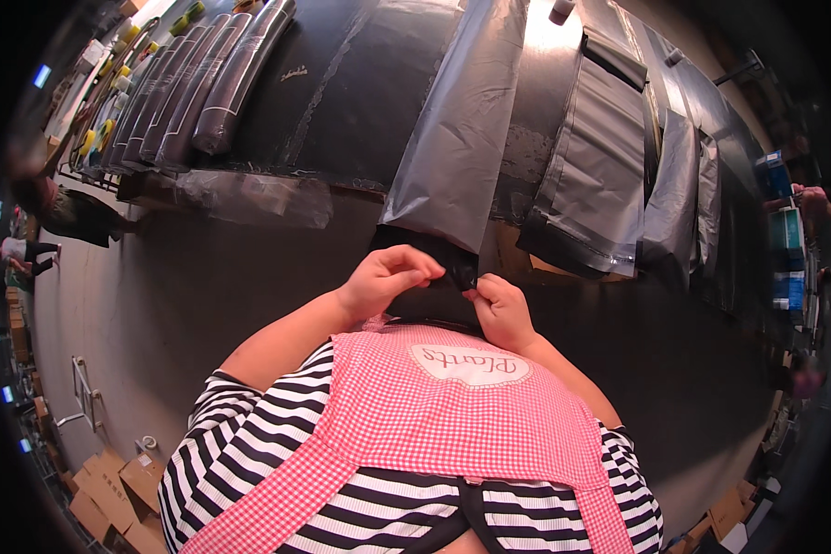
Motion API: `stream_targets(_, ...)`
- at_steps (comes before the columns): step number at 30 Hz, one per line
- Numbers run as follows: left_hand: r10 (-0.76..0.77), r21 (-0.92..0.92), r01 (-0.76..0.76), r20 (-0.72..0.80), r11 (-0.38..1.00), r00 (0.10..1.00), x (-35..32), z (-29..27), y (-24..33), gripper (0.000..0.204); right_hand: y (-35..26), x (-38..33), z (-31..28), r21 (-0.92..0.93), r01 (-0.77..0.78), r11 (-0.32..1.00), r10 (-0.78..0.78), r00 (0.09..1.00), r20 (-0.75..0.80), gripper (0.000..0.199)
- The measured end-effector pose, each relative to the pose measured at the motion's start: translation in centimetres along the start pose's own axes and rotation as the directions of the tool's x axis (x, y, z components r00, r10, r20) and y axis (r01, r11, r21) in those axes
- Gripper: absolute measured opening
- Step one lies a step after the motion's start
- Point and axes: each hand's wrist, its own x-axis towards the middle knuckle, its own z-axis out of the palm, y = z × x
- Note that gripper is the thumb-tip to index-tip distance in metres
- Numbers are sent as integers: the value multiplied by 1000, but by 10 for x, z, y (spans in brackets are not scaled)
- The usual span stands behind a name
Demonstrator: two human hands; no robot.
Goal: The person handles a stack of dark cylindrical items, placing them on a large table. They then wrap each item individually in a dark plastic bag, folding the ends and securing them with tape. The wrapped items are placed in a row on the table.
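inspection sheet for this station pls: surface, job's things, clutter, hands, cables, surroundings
Surface: dark worktable, mostly covered.
Job's things: small black item pinched between both hands at the table edge, under a grey poly mailer bag hanging over the edge.
Clutter: more grey mailer bags to the right; dark rolled bundles at the upper left; a clear plastic bag.
Hands: left hand and right hand both grip the black item.
Cables: nothing seen.
Surroundings: grey floor, flattened cardboard boxes lower left, another person at the far left.
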Motion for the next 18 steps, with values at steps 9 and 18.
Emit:
stream_targets(9, 130, 806, 480, -465, -347, 876, -146, -233, -43, 47, 12, 49, -58, -311, 229, 922, -298, 934, -198, 28)
stream_targets(18, 558, 845, -473, 524, -249, 643, 101, -127, 5, 27, 3, 141, -57, -620, 655, 431, -602, 721, 343, 15)
